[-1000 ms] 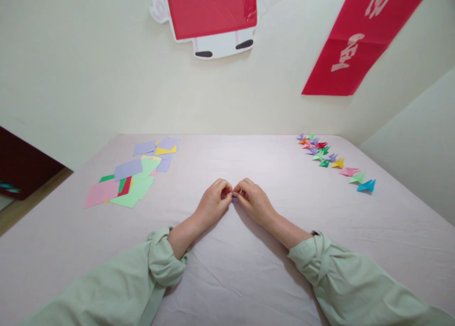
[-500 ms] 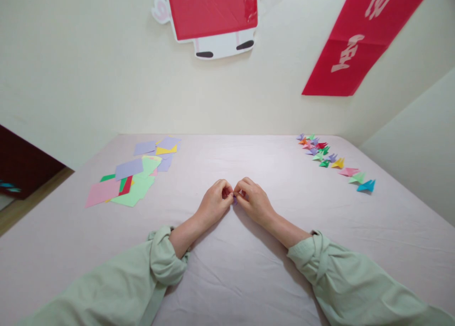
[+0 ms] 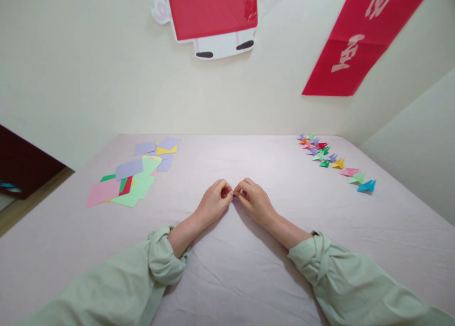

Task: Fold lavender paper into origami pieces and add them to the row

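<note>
Between my fingertips, low over the middle of the table, is a small folded piece of purple paper, mostly hidden by the fingers. My left hand pinches it from the left with thumb and forefinger. From the right, my right hand grips it in a like pinch, so the two hands nearly touch. Only a sliver of purple shows, so I cannot tell its folded shape.
Loose sheets of coloured paper lie overlapping at the left. At the right, several folded paper figures run in a slanting line to the far edge. The table has a pale cloth and meets a wall behind.
Both hands stay in nearly the same place, still pinching the purple paper. The fingers have shifted only slightly.
</note>
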The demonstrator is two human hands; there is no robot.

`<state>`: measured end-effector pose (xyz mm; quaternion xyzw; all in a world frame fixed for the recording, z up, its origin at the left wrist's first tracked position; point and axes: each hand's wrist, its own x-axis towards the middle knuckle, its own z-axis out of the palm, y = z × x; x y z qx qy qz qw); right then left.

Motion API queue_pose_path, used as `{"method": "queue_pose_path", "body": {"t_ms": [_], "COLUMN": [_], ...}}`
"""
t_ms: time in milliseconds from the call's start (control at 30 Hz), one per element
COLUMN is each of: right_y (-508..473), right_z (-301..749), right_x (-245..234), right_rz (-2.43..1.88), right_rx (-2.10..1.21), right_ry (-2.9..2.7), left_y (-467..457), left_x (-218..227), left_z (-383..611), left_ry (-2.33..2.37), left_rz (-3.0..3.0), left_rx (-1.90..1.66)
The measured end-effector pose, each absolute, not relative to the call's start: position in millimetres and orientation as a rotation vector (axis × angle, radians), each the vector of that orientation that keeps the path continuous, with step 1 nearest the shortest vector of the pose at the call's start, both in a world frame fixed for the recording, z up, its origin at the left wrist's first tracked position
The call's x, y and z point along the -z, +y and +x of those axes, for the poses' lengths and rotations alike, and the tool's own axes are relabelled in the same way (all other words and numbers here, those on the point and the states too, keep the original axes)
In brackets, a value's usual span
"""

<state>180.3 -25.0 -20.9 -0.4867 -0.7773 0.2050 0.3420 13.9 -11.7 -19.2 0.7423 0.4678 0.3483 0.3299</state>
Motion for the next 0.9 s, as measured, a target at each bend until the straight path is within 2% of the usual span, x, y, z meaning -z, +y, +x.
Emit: {"method": "queue_pose_path", "body": {"t_ms": [900], "right_y": [-26.3], "right_z": [183.3], "right_x": [21.3], "right_rz": [-1.260], "right_rx": [-0.599], "right_ry": [-1.961], "left_y": [-12.4], "left_x": [22.5], "left_z": [9.5], "left_ry": [1.199], "left_rz": [2.159], "left_rx": [-0.867]}}
